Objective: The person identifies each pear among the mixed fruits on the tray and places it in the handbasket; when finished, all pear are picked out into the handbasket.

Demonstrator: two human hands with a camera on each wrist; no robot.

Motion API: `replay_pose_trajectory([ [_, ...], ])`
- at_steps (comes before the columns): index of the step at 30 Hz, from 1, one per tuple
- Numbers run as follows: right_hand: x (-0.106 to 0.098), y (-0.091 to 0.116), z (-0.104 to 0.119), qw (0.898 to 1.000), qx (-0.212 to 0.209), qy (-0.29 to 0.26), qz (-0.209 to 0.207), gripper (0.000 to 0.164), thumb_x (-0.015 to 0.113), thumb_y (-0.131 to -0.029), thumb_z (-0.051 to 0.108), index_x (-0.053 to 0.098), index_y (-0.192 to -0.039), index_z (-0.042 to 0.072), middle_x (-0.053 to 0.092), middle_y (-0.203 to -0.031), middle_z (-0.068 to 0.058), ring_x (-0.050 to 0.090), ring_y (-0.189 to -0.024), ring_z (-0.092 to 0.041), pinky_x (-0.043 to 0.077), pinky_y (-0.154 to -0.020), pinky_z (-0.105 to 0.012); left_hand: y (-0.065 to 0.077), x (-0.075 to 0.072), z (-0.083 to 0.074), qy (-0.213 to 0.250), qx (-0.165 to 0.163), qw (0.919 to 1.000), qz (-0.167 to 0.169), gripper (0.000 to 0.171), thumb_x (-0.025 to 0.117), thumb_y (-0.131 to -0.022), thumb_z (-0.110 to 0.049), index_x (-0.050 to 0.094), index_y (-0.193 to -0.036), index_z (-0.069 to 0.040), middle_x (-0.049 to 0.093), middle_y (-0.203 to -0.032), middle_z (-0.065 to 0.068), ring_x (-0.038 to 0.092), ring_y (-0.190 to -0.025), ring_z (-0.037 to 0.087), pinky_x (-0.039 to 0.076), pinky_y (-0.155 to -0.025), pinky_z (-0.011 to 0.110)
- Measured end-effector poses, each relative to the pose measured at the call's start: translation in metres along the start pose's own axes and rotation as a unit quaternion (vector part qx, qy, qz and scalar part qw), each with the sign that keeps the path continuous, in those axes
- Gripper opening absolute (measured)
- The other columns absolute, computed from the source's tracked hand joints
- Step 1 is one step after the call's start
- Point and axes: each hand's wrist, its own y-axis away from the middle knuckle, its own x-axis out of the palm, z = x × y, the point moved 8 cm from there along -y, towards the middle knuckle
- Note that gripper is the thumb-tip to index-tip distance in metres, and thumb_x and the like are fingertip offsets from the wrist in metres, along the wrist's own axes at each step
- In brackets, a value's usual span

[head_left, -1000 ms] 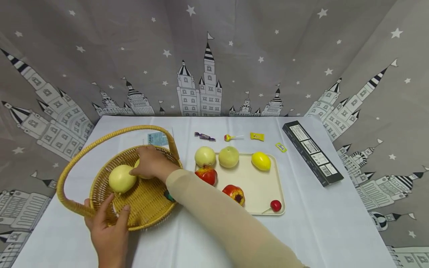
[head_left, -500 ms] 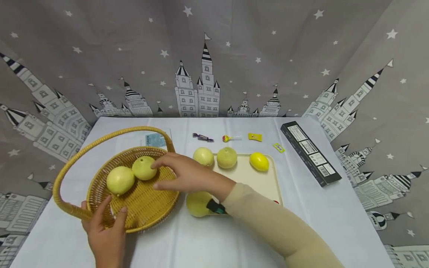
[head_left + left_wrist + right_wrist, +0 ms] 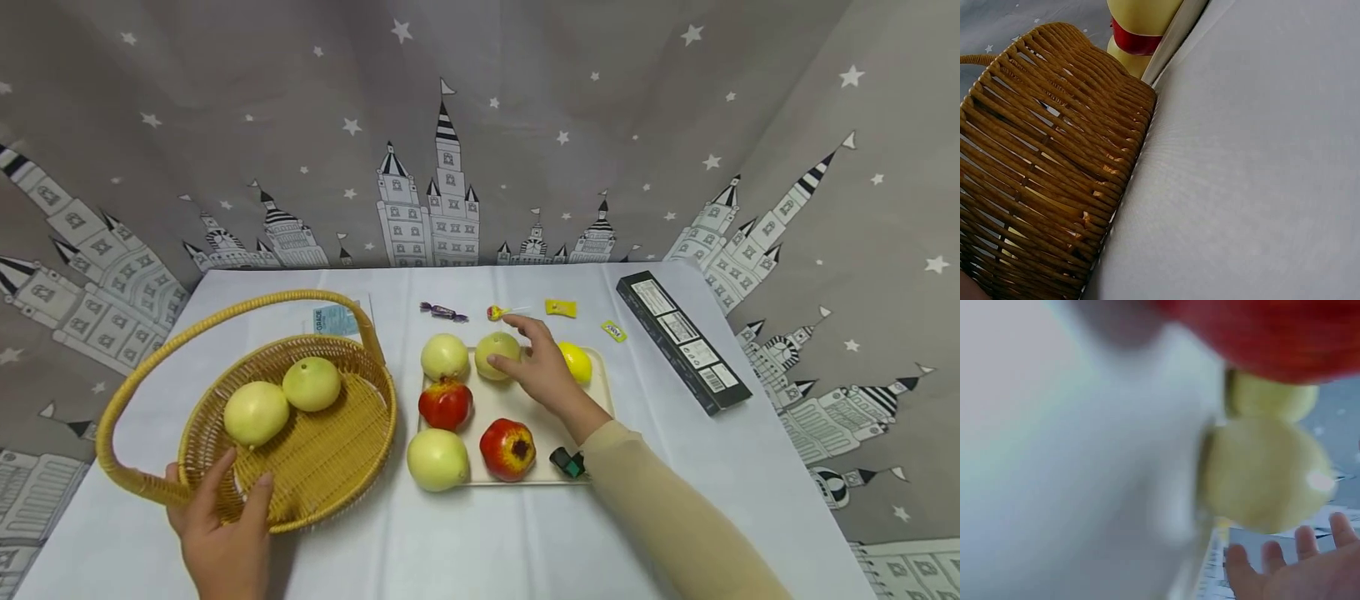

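Note:
My left hand [image 3: 225, 525] grips the near-left rim of a yellow wicker basket [image 3: 330, 467] with a tall handle. Two pale yellow-green round fruits lie inside it: a left fruit [image 3: 257, 414] and a right fruit [image 3: 311, 383]. My right hand [image 3: 543, 367], fingers spread, is around the right side of a pale green round fruit [image 3: 495, 350] at the back of a cream tray [image 3: 603, 387]; contact is unclear. That fruit [image 3: 1266, 475] and the fingers also show in the right wrist view. The left wrist view mostly shows the basket's woven side [image 3: 1054, 162].
On the tray lie two pomegranates [image 3: 507, 450], more pale fruits [image 3: 438, 460] along its left side and a lemon [image 3: 576, 363]. Behind it are a purple-wrapped candy [image 3: 443, 312], a lollipop [image 3: 497, 312] and yellow candies [image 3: 561, 308]. A long black box [image 3: 682, 343] lies right.
My right hand has let go of a pale fruit in the basket and moved right to the fruit at the back of the tray. The left hand stays at the basket rim.

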Motion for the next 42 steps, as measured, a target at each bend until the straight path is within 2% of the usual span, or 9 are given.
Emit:
replay_pose_trajectory([
  [3, 0.009, -0.004, -0.020, 0.999, 0.033, 0.013, 0.018, 0.073, 0.079, -0.080, 0.033, 0.044, -0.143, 0.025, 0.037, -0.145, -0.001, 0.043, -0.125, -0.024, 0.040, -0.103, -0.042, 0.001, -0.001, 0.000, 0.002, 0.005, 1.0000, -0.003, 0.048, 0.072, -0.082, 0.000, 0.064, -0.129, -0.012, 0.011, -0.159, 0.000, 0.010, -0.140, 0.006, 0.009, -0.114, 0.023],
  [6, 0.012, -0.006, -0.031, 0.999, 0.041, 0.017, 0.020, 0.074, 0.082, -0.078, 0.029, 0.044, -0.142, 0.027, 0.038, -0.142, -0.003, 0.050, -0.115, -0.025, 0.045, -0.097, -0.039, 0.002, -0.001, 0.001, -0.004, 0.002, 1.0000, -0.001, 0.049, 0.071, -0.083, 0.001, 0.063, -0.130, -0.013, 0.010, -0.158, -0.002, 0.011, -0.140, 0.006, 0.010, -0.114, 0.022],
  [13, 0.010, -0.007, -0.035, 0.999, 0.044, 0.003, 0.018, 0.070, 0.083, -0.077, 0.029, 0.046, -0.137, 0.029, 0.047, -0.139, -0.004, 0.054, -0.118, -0.026, 0.047, -0.096, -0.040, 0.000, 0.000, 0.003, -0.019, 0.000, 0.9998, -0.003, 0.050, 0.071, -0.083, 0.001, 0.063, -0.130, -0.014, 0.010, -0.158, -0.005, 0.013, -0.140, 0.006, 0.016, -0.110, 0.013],
  [18, 0.002, -0.006, -0.028, 0.999, 0.040, 0.001, 0.015, 0.071, 0.083, -0.076, 0.030, 0.047, -0.137, 0.024, 0.049, -0.137, -0.004, 0.056, -0.115, -0.028, 0.050, -0.093, -0.040, -0.001, -0.001, 0.001, 0.004, 0.012, 0.9999, -0.003, 0.049, 0.072, -0.082, 0.001, 0.064, -0.128, -0.012, 0.012, -0.158, -0.001, 0.013, -0.140, 0.007, 0.015, -0.110, 0.014],
  [23, -0.005, -0.008, 0.001, 1.000, -0.004, 0.002, 0.010, 0.069, 0.083, -0.077, 0.030, 0.049, -0.136, 0.024, 0.049, -0.136, 0.003, 0.051, -0.119, -0.025, 0.050, -0.091, -0.038, -0.001, -0.001, 0.000, 0.011, 0.014, 0.9998, 0.002, 0.048, 0.072, -0.082, 0.001, 0.064, -0.128, -0.011, 0.011, -0.158, 0.000, 0.012, -0.140, 0.006, 0.015, -0.111, 0.015],
  [29, 0.002, -0.005, 0.051, 0.997, -0.064, -0.019, 0.039, 0.064, 0.082, -0.077, 0.031, 0.051, -0.133, 0.030, 0.050, -0.134, 0.010, 0.048, -0.121, -0.021, 0.053, -0.085, -0.032, -0.002, -0.001, -0.002, 0.006, 0.020, 0.9998, 0.005, 0.049, 0.072, -0.081, 0.001, 0.064, -0.128, -0.011, 0.012, -0.158, 0.000, 0.013, -0.140, 0.006, 0.016, -0.109, 0.012],
  [36, 0.040, 0.006, 0.104, 0.981, -0.106, -0.092, 0.135, 0.064, 0.083, -0.077, 0.016, 0.052, -0.133, 0.022, 0.050, -0.132, 0.002, 0.058, -0.108, -0.024, 0.057, -0.075, -0.032, -0.003, 0.000, 0.001, 0.032, 0.011, 0.9994, 0.009, 0.050, 0.072, -0.080, 0.004, 0.064, -0.128, -0.009, 0.009, -0.158, -0.001, 0.012, -0.140, 0.006, 0.013, -0.110, 0.012],
  [39, 0.061, 0.011, 0.123, 0.972, -0.123, -0.092, 0.179, 0.064, 0.083, -0.077, 0.017, 0.052, -0.133, 0.020, 0.051, -0.131, 0.003, 0.056, -0.111, -0.021, 0.057, -0.074, -0.031, -0.003, 0.000, 0.001, 0.026, 0.010, 0.9996, 0.007, 0.050, 0.072, -0.080, 0.003, 0.064, -0.128, -0.010, 0.009, -0.158, -0.001, 0.012, -0.140, 0.007, 0.014, -0.109, 0.012],
  [42, 0.082, 0.014, 0.141, 0.963, -0.156, -0.066, 0.209, 0.064, 0.083, -0.076, 0.021, 0.052, -0.133, 0.019, 0.051, -0.130, 0.005, 0.052, -0.114, -0.015, 0.056, -0.074, -0.027, -0.002, 0.000, 0.000, 0.026, 0.010, 0.9996, 0.005, 0.051, 0.072, -0.080, 0.003, 0.064, -0.128, -0.010, 0.010, -0.158, -0.001, 0.014, -0.140, 0.007, 0.016, -0.108, 0.011],
])
